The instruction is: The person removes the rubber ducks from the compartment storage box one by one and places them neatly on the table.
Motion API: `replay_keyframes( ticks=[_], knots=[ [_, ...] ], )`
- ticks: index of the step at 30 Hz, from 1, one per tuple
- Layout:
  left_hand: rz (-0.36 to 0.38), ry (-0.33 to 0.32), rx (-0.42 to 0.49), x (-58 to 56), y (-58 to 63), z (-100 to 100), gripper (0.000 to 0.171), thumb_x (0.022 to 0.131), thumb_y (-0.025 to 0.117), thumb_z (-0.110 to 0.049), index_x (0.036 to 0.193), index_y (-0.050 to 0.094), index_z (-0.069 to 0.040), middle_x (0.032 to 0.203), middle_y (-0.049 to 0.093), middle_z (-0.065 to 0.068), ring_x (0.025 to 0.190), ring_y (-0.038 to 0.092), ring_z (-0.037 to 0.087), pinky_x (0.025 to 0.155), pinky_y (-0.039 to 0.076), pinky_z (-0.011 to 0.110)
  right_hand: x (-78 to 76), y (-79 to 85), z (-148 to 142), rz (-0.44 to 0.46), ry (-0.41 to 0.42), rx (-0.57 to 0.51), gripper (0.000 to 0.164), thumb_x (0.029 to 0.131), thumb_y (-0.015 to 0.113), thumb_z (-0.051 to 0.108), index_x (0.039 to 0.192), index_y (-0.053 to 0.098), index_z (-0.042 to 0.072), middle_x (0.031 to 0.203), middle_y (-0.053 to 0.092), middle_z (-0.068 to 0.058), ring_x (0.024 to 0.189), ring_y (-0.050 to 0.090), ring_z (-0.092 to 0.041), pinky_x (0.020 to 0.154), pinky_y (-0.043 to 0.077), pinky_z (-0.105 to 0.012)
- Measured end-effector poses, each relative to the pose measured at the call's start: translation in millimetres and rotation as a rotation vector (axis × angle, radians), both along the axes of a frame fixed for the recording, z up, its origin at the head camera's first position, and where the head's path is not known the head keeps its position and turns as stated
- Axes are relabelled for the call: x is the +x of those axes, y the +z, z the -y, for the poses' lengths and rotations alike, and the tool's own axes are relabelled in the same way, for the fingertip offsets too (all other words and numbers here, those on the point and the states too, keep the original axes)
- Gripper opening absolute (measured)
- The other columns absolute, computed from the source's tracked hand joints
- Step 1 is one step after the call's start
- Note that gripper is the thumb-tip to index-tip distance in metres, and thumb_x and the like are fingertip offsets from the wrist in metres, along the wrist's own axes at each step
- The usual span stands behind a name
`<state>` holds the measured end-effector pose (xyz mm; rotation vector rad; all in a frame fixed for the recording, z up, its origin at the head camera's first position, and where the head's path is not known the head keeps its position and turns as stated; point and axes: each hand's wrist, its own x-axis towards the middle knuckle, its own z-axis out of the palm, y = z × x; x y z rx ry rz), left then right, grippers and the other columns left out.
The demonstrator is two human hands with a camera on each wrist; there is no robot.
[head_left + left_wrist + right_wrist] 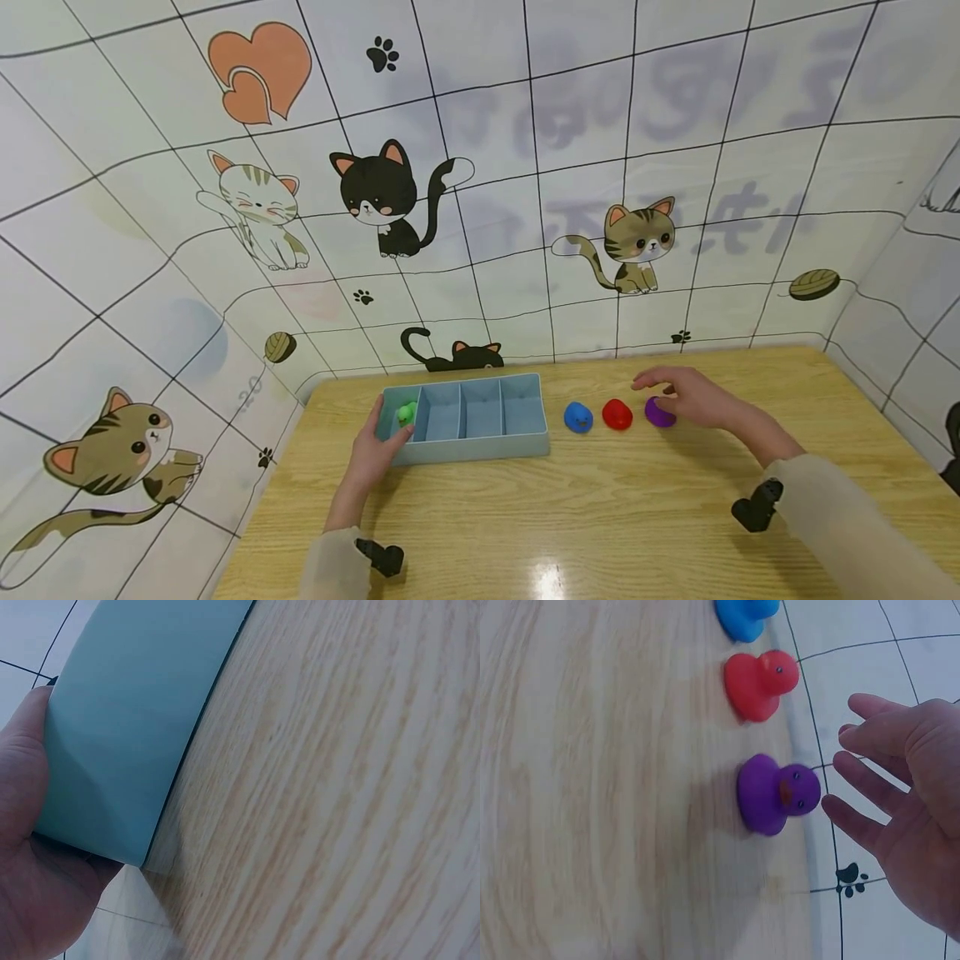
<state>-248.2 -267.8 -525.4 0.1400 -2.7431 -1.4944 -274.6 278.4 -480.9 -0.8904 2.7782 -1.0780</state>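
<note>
My left hand (372, 450) grips the left end of a light blue box (480, 451), its thumb over the front rim. The box has a row of compartments, and a green toy duck (406, 412) sits in the leftmost one. In the left wrist view the thumb lies along the box's end (135, 735). Over on the right, my right hand (693, 396) hovers by a purple rubber duck (766, 795), fingers spread and holding nothing. That duck stands upright on the table. Beside it are a red duck (754, 686) and a blue duck (578, 417).
The ducks stand in a row right of the box on a wooden table (480, 525). A white wall covering (495, 250) with printed cats and grid lines rises behind the table and at both sides. Small black devices (757, 505) sit on both wrists.
</note>
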Motion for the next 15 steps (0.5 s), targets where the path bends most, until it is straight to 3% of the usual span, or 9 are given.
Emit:
replay_keyframes(
  ticks=[7, 15],
  knots=[
    [-0.012, -0.003, -0.001, -0.5, 2.7, -0.1, 0.092, 0.097, 0.073, -0.036, 0.166, 0.016, -0.014, 0.167, 0.018, 0.025, 0.151, 0.016, 0.047, 0.12, 0.02, 0.061, -6.2, 4.3, 25.3, -0.062, 0.028, 0.007, 0.032, 0.089, 0.069, -0.008, 0.12, 0.069, -0.002, 0.127, 0.065, -0.023, 0.118, 0.059, -0.047, 0.09, 0.052, -0.063],
    [0.007, 0.0, 0.009, -0.9, 0.7, -0.1, 0.093, 0.096, 0.073, -0.037, 0.166, 0.015, -0.015, 0.168, 0.016, 0.023, 0.152, 0.014, 0.047, 0.12, 0.018, 0.062, -14.4, 12.2, 60.3, 0.001, 0.064, -0.021, 0.032, 0.094, 0.065, -0.003, 0.126, 0.068, -0.001, 0.132, 0.064, -0.021, 0.118, 0.061, -0.042, 0.095, 0.051, -0.061]
  ],
)
